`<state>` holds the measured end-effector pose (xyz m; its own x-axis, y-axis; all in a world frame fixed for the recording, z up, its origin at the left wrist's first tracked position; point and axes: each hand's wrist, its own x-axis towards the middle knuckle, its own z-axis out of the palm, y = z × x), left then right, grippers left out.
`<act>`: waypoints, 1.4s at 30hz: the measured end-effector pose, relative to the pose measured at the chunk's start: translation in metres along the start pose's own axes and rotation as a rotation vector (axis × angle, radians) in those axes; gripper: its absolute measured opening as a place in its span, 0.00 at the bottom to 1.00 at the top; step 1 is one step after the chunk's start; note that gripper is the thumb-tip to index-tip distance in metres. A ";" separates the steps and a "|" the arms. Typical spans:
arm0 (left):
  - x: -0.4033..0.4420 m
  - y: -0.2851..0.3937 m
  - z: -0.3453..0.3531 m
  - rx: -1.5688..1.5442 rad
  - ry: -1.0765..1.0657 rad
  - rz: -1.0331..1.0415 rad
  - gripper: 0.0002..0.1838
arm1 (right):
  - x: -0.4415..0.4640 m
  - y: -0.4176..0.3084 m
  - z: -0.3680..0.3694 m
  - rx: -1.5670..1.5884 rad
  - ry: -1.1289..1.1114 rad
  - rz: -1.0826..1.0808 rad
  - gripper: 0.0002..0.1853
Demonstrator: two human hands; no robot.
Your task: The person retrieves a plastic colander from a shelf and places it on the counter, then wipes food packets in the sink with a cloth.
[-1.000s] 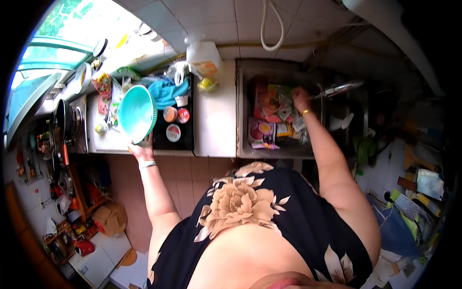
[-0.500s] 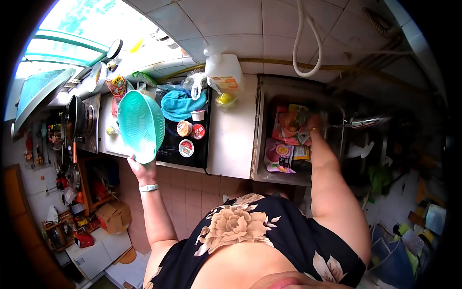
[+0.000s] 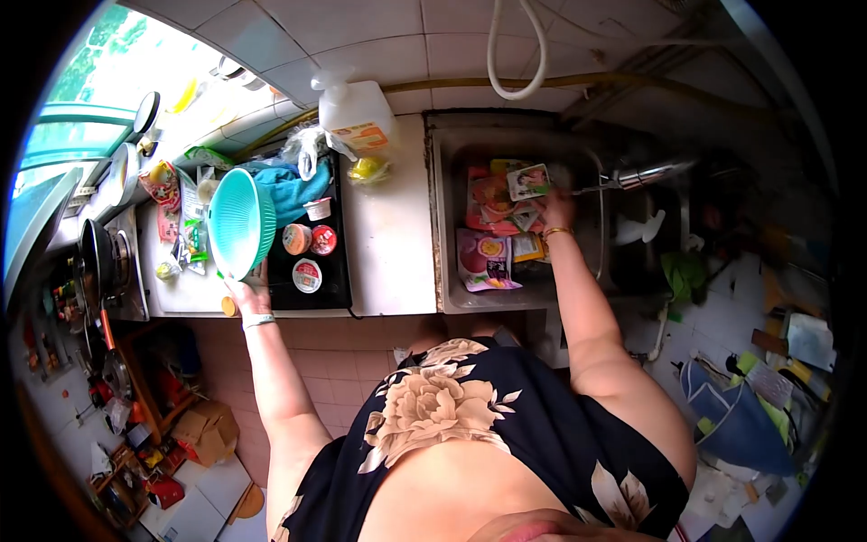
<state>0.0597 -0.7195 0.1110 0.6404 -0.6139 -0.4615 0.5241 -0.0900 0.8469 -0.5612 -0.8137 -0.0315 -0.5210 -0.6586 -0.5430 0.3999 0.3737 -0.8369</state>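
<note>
My left hand (image 3: 248, 294) grips the rim of a teal plastic colander (image 3: 242, 224), tilted on its side above the counter beside the black cooktop. In the sink, my right hand (image 3: 558, 210) is partly blurred beneath the faucet (image 3: 646, 173). Its fingers meet the right edge of a small white food packet (image 3: 528, 182) with a picture on it. Under and around that lie a red food packet (image 3: 489, 200), a purple-pink packet (image 3: 486, 260) and a yellow packet (image 3: 528, 247).
On the black cooktop (image 3: 327, 278) are several small tubs (image 3: 307, 275) and a blue towel (image 3: 293, 194). A white jug (image 3: 357, 113) stands against the wall by a yellow item in plastic (image 3: 368, 169). A wok (image 3: 95, 257) sits at far left. A white hose (image 3: 495, 54) hangs above the sink.
The view has shifted, so the counter and sink appear further left. My right hand now meets a white packet that did not show before. The colander has tilted a little and stays in my left hand.
</note>
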 end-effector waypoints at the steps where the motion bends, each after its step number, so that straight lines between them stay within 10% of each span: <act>1: 0.004 -0.001 -0.006 0.017 -0.016 0.014 0.30 | 0.000 0.001 -0.004 0.025 -0.017 0.093 0.14; 10: -0.025 -0.004 -0.040 0.035 0.047 -0.071 0.30 | -0.032 -0.027 -0.003 -0.299 0.036 -0.322 0.11; 14: -0.087 -0.016 -0.024 0.575 0.326 0.728 0.14 | -0.018 -0.028 -0.013 -0.564 0.013 -0.583 0.11; 17: -0.178 -0.031 0.072 0.556 -0.262 0.581 0.11 | -0.024 -0.040 -0.017 -0.647 0.008 -0.652 0.11; 21: -0.227 -0.130 0.173 0.464 -0.953 -0.240 0.21 | -0.028 -0.052 -0.016 -0.602 -0.003 -0.676 0.08; 29: -0.249 -0.272 0.350 -0.002 -0.820 -0.977 0.18 | -0.110 -0.092 -0.006 -0.889 -0.216 -1.026 0.02; 37: -0.272 -0.278 0.344 0.339 -0.916 -0.361 0.15 | -0.102 -0.103 -0.026 -0.997 -0.328 -1.173 0.19; 40: -0.279 -0.284 0.340 0.152 -0.834 -0.667 0.12 | -0.060 -0.094 -0.025 -0.930 -0.301 -1.150 0.20; 42: -0.282 -0.285 0.334 0.134 -0.871 -0.615 0.13 | -0.049 -0.098 -0.023 -0.788 -0.374 -0.607 0.21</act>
<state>-0.4584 -0.7828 0.0880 -0.3603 -0.7772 -0.5160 0.5205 -0.6265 0.5802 -0.5924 -0.8029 0.0751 -0.1501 -0.9858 -0.0757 -0.5209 0.1439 -0.8414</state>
